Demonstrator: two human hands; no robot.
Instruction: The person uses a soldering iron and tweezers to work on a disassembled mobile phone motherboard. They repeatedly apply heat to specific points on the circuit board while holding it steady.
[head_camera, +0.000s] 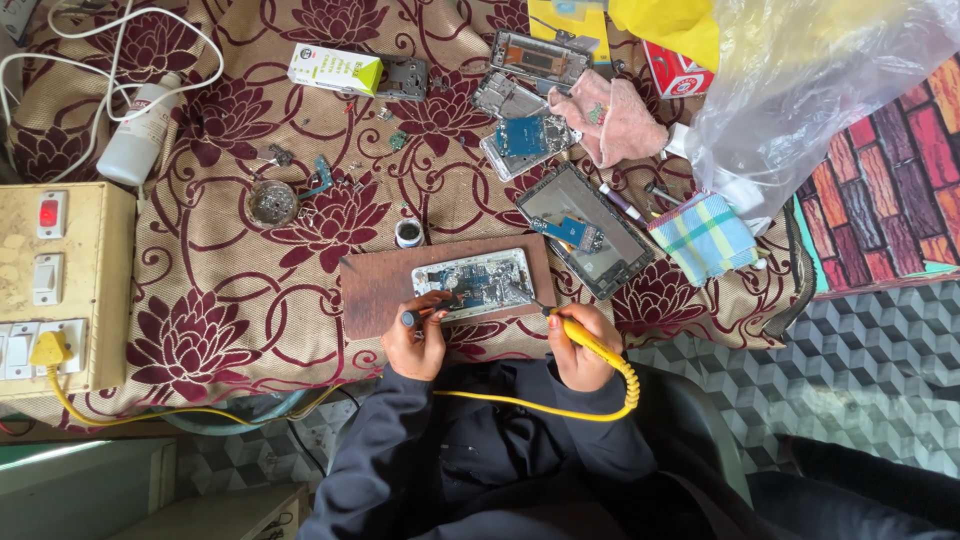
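An opened phone body with a blue circuit board (476, 282) lies on a brown wooden board (378, 285) near the table's front edge. My left hand (415, 340) grips a small tool with a dark round end and an orange shaft, its tip on the phone's board. My right hand (580, 352) holds a yellow soldering iron (590, 340), its tip touching the phone's right end. A coiled yellow cable (625, 395) runs from the iron across my lap.
A floral maroon cloth (230, 270) covers the table. More phone parts (585, 230), a pink cloth (615, 115), a checked cloth (705, 238), a small tin (272, 202), a white bottle (140, 135) and a green-white box (335, 70) lie behind. A switch box (60, 285) stands left; plastic bag (810, 80) right.
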